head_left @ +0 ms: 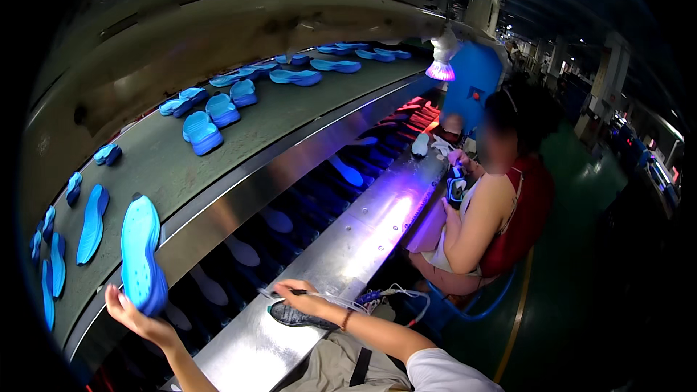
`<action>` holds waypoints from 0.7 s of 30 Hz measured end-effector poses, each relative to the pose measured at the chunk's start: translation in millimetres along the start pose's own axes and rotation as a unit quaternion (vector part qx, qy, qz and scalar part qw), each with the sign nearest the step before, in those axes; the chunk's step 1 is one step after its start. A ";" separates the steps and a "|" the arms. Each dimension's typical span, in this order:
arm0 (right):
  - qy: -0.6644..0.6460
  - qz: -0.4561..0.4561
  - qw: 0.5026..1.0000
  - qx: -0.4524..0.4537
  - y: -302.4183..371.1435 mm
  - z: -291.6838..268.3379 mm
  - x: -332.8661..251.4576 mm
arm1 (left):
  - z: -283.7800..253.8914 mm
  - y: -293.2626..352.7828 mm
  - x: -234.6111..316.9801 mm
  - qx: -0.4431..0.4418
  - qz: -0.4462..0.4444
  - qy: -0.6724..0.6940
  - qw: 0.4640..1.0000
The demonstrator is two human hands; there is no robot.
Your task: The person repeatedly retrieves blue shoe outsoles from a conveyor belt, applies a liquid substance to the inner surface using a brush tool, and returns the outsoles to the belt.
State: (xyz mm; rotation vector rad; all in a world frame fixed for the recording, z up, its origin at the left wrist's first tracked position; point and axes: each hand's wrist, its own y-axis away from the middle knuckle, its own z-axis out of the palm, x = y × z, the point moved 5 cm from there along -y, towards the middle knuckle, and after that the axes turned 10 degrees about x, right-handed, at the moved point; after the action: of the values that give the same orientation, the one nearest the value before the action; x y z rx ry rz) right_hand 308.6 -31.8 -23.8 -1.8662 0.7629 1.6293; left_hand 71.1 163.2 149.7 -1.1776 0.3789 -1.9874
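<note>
Two hands at work on a shoe line, sole in one, upper under the other.

Nearest, the left hand (134,317) closes its fingers round the heel end of a blue sole (141,254), lifted just off the grey upper belt (290,105). To the right, the right hand (301,299) presses a dark shoe upper (290,314) onto the steel bench (348,247), pinching a thin tool. Judged step: fetching a sole; next, bringing it to the upper squarely. Farther right, a seated co-worker (501,203) handles another shoe.
</note>
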 end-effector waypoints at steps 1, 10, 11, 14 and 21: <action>-0.035 0.074 0.997 -0.001 4.8 -6.7 35.8 | -3.7 17.5 -6.3 -0.041 -0.179 0.077 0.980; -0.428 0.217 0.875 0.057 73.4 -48.7 84.6 | -144.2 169.9 -51.1 -0.244 -0.648 0.152 0.705; -0.417 0.232 0.875 0.075 73.1 -52.6 92.0 | -131.3 192.7 -36.8 -0.235 -0.708 0.153 0.649; -0.407 0.199 0.889 0.069 72.7 -53.4 83.3 | -121.3 233.9 -14.4 -0.221 -0.790 0.155 0.550; -0.440 0.180 0.876 -0.083 80.5 -16.9 21.2 | -91.0 232.2 -2.0 -0.183 -0.801 0.204 0.532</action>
State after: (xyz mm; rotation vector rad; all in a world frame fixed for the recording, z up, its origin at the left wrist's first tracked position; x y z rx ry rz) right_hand 264.4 -101.0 -45.5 -0.8757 0.5707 2.5412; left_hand 104.6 1.7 -37.4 -1.4009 -0.3486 -4.0177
